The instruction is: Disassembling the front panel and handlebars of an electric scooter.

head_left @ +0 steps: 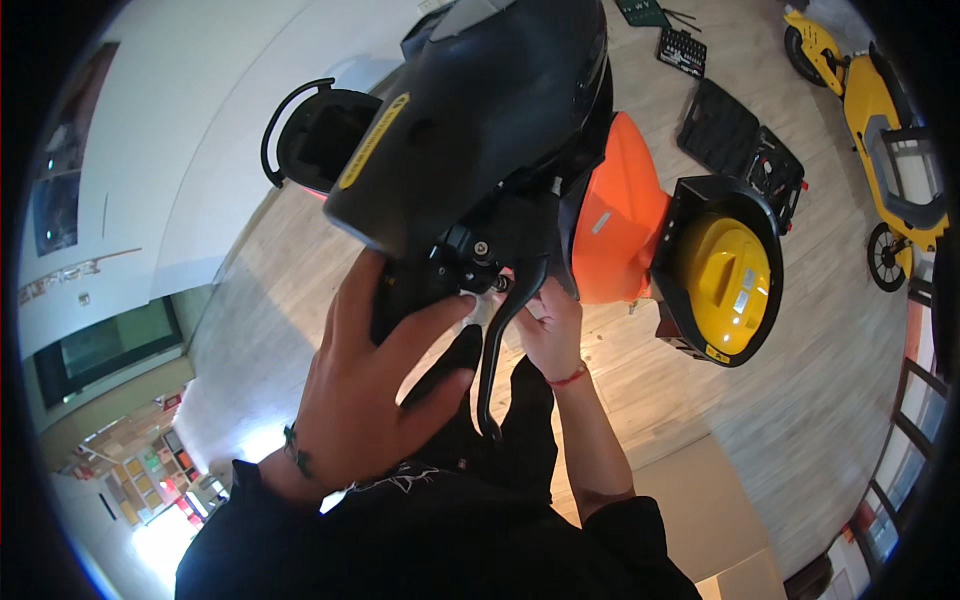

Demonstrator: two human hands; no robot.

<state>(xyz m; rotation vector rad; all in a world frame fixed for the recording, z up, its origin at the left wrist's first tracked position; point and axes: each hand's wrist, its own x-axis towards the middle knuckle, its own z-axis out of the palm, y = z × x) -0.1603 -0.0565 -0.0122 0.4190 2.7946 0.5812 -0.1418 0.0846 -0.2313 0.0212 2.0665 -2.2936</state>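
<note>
My left hand (360, 390) curls round the black handlebar end (398, 300) beneath a dark scooter body panel (480, 100) with a yellow label, its thumb tip beside a small bolt and fitting (500, 283). My right hand (550, 330) is behind the curved black brake lever (492, 370), fingers bent at that fitting; what they hold is hidden. A black clamp (465, 250) with bolts sits above both hands. An orange body panel (615, 230) stands just right of the lever.
A yellow insert (725, 285) sits in a black bin at right. Open tool cases (715, 125) and a bit set (682, 52) lie on the wood floor (780, 430). A yellow scooter (870, 150) stands far right, cardboard (700, 500) lies lower right, and a black looped part (320, 140) is upper left.
</note>
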